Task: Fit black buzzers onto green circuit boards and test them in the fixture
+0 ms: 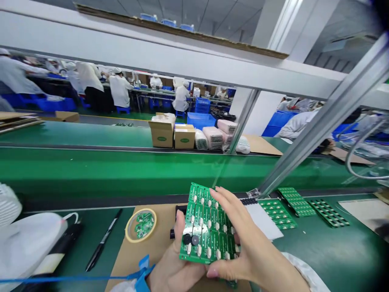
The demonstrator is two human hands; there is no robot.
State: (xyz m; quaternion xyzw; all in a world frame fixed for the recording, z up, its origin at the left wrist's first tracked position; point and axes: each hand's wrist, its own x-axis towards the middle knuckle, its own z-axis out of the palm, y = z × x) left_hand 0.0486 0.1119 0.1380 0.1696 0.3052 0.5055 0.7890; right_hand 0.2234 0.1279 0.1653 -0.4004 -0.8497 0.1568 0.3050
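Between my two hands is a green circuit board panel (205,227), tilted up toward me. Rows of small white connectors cover it, and two round black parts (191,239) sit near its lower left corner. My left hand (179,259) supports the panel from below and on the left, its thumb along the left edge. My right hand (246,235) grips the right side, with fingers over the top right edge and the thumb at the bottom edge. A blue strap (142,278) circles my left wrist. Beneath lies a sheet of brown cardboard (127,259); a black object behind the panel is mostly hidden.
A tape roll (141,225) with small green boards inside and a black pen (103,241) lie left. More panels (296,201) and a white sheet (263,221) lie right. A green conveyor belt (91,166) and slanted metal post (322,117) stand ahead. People work beyond.
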